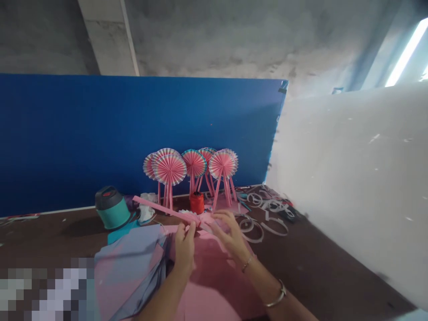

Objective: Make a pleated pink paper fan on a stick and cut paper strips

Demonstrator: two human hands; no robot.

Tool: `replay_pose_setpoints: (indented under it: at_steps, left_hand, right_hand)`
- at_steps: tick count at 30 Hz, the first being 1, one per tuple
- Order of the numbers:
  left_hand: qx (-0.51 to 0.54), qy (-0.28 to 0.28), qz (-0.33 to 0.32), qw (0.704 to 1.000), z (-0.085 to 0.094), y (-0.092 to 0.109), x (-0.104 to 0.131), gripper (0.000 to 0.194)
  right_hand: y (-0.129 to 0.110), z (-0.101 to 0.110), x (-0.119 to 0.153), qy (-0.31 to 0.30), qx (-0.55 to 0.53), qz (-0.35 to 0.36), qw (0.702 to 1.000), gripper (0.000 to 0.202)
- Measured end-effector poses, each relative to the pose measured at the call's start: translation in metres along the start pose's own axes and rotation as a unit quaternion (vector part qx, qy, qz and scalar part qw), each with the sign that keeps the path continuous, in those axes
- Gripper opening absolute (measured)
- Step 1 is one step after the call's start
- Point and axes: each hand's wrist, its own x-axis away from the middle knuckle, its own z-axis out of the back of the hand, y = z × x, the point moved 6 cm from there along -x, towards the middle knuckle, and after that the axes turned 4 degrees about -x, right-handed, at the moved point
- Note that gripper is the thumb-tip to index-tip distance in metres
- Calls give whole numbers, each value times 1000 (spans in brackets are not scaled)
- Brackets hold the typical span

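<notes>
My left hand (184, 245) pinches a long pink strip (160, 208) near its right end, and the strip slants up to the left. My right hand (232, 234) curls its thumb and fingers around a small pinkish-white piece of folded paper (205, 226) beside that end. Fingers partly hide where the two pieces meet. Below both hands lie large pink sheets (214, 272). Just beyond them stands a red spool of thread (197, 203). Several round pleated paper fans (169, 170) with pink handles lean upright against the blue panel.
A teal and dark grey container (112, 208) sits at the left. Grey-blue and pink sheets (129, 254) are piled at the near left. White strips and loops (256, 229) lie loose at the right. A blue panel (100, 133) and a white wall (361, 169) border the brown table (310, 276).
</notes>
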Motion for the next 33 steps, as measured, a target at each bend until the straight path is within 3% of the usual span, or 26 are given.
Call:
replay_pose_setpoints:
  at_steps: [5, 9, 11, 14, 17, 20, 22, 24, 28, 33]
  left_hand:
    - [-94, -76, -61, 991, -14, 5, 10, 26]
    - [-74, -121, -52, 989, -20, 6, 14, 22]
    - [-57, -132, -42, 989, -21, 4, 14, 23]
    - [-39, -131, -25, 990, -20, 0, 12, 24]
    - [-40, -107, -13, 993, -17, -4, 9, 27]
    - [-66, -60, -28, 996, -10, -2, 6, 28]
    - [-86, -31, -48, 995, -6, 1, 5, 27]
    - [-93, -15, -61, 994, -3, 3, 5, 27]
    - [-81, -24, -70, 994, -5, 5, 8, 23]
    - [-65, -39, -55, 996, -9, 3, 10, 27]
  right_hand:
    - [18, -19, 6, -71, -55, -108, 990, 28]
    - [36, -24, 9, -100, -222, -233, 942, 39]
    - [38, -25, 10, -101, -277, -260, 919, 40]
    - [38, -24, 9, -108, -276, -270, 916, 34]
    - [34, -18, 5, -96, -187, -222, 952, 29]
    - [10, -2, 2, 0, -18, -74, 997, 23]
    - [-10, 1, 5, 39, 103, 19, 994, 14]
    - [-23, -7, 10, 9, 178, 72, 981, 10]
    - [-21, -23, 17, -58, 213, 76, 972, 14]
    - [-6, -23, 15, -48, 209, 15, 977, 18]
